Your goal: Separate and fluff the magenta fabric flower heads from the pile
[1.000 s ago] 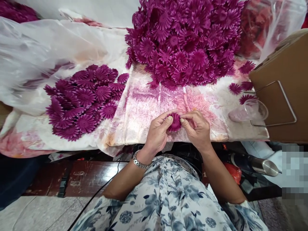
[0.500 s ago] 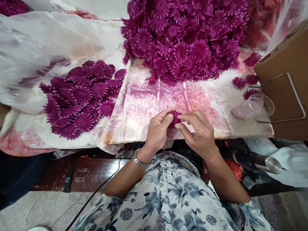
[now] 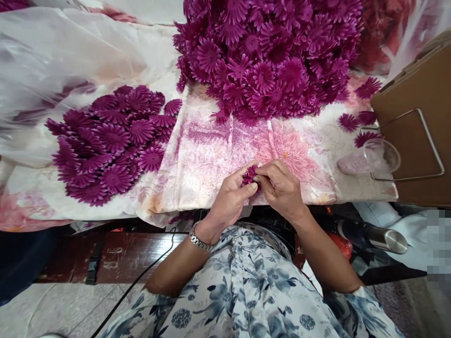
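Observation:
Both hands meet at the table's front edge around one purple fabric flower [image 3: 249, 174]. My left hand [image 3: 230, 199], with a metal watch on the wrist, pinches it from the left. My right hand [image 3: 282, 188] closes its fingers on it from the right, hiding most of the petals. A big heap of purple flowers [image 3: 271, 56] rises behind the hands. A flatter pile of purple flowers [image 3: 112, 141] lies to the left on the stained cloth [image 3: 218, 145].
A clear plastic cup [image 3: 382, 155] and a wire stand lie at the right by a cardboard box [image 3: 419, 108]. Clear plastic bags [image 3: 52, 70] cover the left. A steel bottle [image 3: 384, 238] sits below the table edge at the right.
My hands have closed tighter round the flower, so less of it shows. The right hand's fingers have curled in over it.

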`<state>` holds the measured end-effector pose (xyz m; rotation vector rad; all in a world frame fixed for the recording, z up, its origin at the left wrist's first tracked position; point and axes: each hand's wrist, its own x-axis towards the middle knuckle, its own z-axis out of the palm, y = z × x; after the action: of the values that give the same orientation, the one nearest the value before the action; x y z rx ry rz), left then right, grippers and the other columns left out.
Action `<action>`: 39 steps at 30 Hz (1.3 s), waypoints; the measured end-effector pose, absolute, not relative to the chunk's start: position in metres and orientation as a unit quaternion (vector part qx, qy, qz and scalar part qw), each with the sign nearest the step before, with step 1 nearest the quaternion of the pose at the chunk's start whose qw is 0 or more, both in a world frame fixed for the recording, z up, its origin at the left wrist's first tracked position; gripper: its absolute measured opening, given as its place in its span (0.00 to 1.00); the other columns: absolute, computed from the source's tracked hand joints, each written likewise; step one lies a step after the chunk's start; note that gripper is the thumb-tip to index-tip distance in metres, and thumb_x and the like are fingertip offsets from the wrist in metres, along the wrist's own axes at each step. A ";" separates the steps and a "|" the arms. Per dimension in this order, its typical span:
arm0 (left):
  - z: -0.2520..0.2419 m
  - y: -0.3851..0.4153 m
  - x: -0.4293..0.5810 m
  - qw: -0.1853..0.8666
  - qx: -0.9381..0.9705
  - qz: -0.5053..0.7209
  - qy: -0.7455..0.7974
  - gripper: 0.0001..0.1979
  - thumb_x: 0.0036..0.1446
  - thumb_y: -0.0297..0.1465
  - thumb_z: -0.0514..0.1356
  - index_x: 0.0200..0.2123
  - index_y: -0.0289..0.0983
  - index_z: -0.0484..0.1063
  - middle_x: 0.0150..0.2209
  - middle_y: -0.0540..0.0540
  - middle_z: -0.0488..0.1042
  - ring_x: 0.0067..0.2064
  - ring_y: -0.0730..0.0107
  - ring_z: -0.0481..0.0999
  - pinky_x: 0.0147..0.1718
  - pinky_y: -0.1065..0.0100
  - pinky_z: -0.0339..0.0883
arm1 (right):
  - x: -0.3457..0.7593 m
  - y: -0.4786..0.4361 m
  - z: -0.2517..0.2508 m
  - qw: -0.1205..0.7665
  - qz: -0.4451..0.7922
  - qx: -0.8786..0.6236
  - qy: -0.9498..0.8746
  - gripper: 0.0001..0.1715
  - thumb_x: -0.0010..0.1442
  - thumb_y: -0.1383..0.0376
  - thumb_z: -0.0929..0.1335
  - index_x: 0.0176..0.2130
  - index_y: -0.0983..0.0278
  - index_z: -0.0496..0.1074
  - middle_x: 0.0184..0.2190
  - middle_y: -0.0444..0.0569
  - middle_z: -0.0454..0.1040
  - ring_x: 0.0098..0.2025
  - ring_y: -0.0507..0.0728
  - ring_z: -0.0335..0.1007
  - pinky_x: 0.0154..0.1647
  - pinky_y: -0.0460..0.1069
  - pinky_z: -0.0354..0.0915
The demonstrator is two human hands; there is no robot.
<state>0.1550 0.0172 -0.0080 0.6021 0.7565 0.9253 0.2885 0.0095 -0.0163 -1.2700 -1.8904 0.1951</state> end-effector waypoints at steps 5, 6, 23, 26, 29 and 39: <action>-0.013 0.017 0.154 0.773 0.295 0.435 0.355 0.22 0.42 0.28 0.68 0.45 0.38 0.75 0.40 0.46 0.78 0.45 0.67 0.74 0.47 0.69 0.63 | 0.287 0.009 -0.016 0.429 0.085 -0.508 -0.742 0.07 0.61 0.70 0.62 0.32 0.64 0.68 0.25 0.46 0.68 0.29 0.51 0.66 0.30 0.47 0.64; -0.014 0.017 0.153 0.773 0.296 0.433 0.357 0.22 0.42 0.28 0.68 0.45 0.38 0.75 0.41 0.46 0.78 0.46 0.66 0.74 0.47 0.69 0.63 | 0.287 0.010 -0.015 0.429 0.100 -0.512 -0.738 0.07 0.61 0.70 0.62 0.32 0.63 0.67 0.25 0.45 0.68 0.29 0.51 0.66 0.30 0.47 0.64; -0.011 0.029 0.146 0.717 0.275 0.497 0.405 0.11 0.42 0.23 0.61 0.32 0.38 0.79 0.33 0.48 0.80 0.36 0.68 0.77 0.43 0.66 0.67 | 0.289 0.023 0.004 0.441 0.081 -0.546 -0.708 0.07 0.60 0.67 0.63 0.29 0.63 0.66 0.23 0.43 0.66 0.26 0.50 0.63 0.27 0.46 0.61; -0.008 0.030 0.144 0.732 0.244 0.489 0.407 0.12 0.43 0.24 0.60 0.34 0.37 0.78 0.33 0.48 0.79 0.34 0.69 0.76 0.40 0.66 0.68 | 0.301 0.034 0.004 0.420 0.014 -0.562 -0.712 0.09 0.61 0.67 0.62 0.29 0.62 0.67 0.24 0.44 0.67 0.27 0.51 0.64 0.28 0.47 0.62; -0.007 0.031 0.141 0.741 0.189 0.488 0.420 0.10 0.43 0.24 0.60 0.33 0.36 0.76 0.31 0.47 0.77 0.32 0.69 0.76 0.35 0.65 0.70 | 0.321 0.044 -0.002 0.368 -0.059 -0.631 -0.680 0.10 0.62 0.65 0.62 0.33 0.63 0.71 0.28 0.48 0.69 0.32 0.54 0.65 0.34 0.51 0.64; -0.007 0.029 0.148 0.753 0.163 0.519 0.370 0.05 0.51 0.26 0.58 0.26 0.34 0.73 0.27 0.51 0.72 0.29 0.78 0.70 0.31 0.75 0.66 | 0.282 0.024 0.006 0.373 0.108 -0.496 -0.777 0.07 0.59 0.61 0.66 0.37 0.62 0.69 0.32 0.48 0.71 0.37 0.56 0.66 0.39 0.52 0.65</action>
<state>0.1481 0.0286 -0.0074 0.3556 0.8067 1.1333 0.2818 0.0240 0.0065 -1.2717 -1.9898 0.2765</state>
